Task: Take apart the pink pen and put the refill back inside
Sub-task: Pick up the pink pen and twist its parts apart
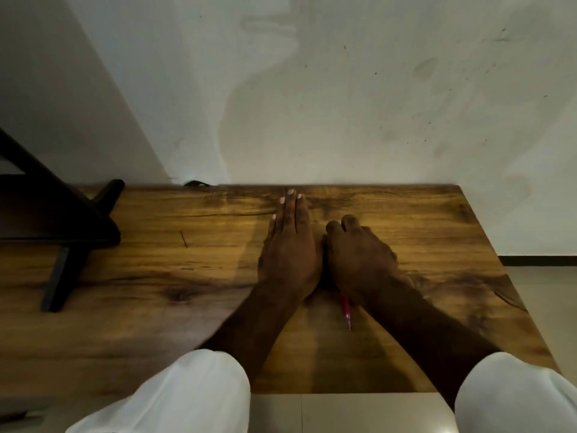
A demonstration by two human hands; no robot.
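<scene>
The pink pen (346, 312) pokes out from under my right hand (362, 257), its tip pointing toward me; most of its length is hidden beneath the hand. My right hand's fingers are curled over the pen on the wooden table (187, 307). Just to its left, my left hand (290, 245) lies flat on the table, palm down, fingers together and pointing at the wall. The two hands touch side by side.
A black stand (71, 232) with angled legs sits at the table's left. A white wall (343, 104) runs along the table's far edge. The table's right edge drops to a tiled floor (546, 292). A small dark mark (183, 239) lies on the wood.
</scene>
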